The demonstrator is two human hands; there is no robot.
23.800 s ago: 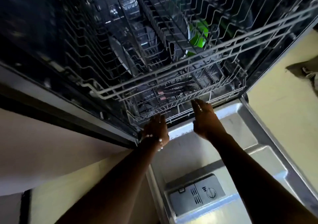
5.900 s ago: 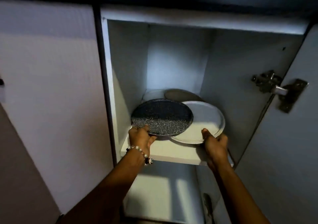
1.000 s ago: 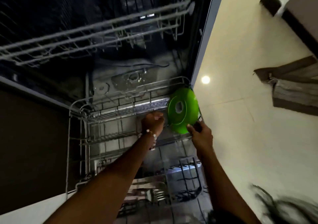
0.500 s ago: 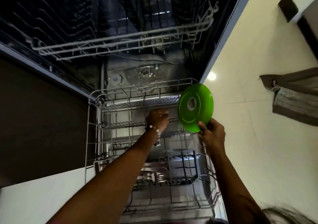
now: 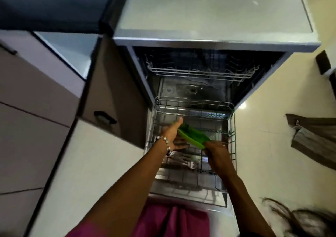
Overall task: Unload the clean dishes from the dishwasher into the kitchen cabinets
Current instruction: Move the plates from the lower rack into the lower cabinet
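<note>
Green plate (image 5: 192,135): being held tilted, nearly edge-on, above the pulled-out lower rack (image 5: 231,136) of the open dishwasher (image 5: 214,42), at about the centre of the view. Right hand (image 5: 217,150): gripping the plate's near edge at its 5 o'clock side, fingers curled around the rim. Left hand (image 5: 171,133): lying against the plate's 9 o'clock edge with fingers stretched out fairly straight, thumb spread below; a beaded bracelet (image 5: 164,141) is sitting on that wrist. Cutlery (image 5: 183,161): lying in the lower rack, just toward 6 o'clock from the hands, forks showing, somewhat blurred. Upper rack (image 5: 200,71): sitting inside the dishwasher at 12 o'clock from the plate; its contents cannot be made out. Cabinet door (image 5: 112,98): standing open at 9 o'clock from the dishwasher, a dark handle (image 5: 104,118) on its face. Brown cloth (image 5: 314,136): lying on the pale floor (image 5: 269,124) at 3 o'clock, well apart from the rack.
</note>
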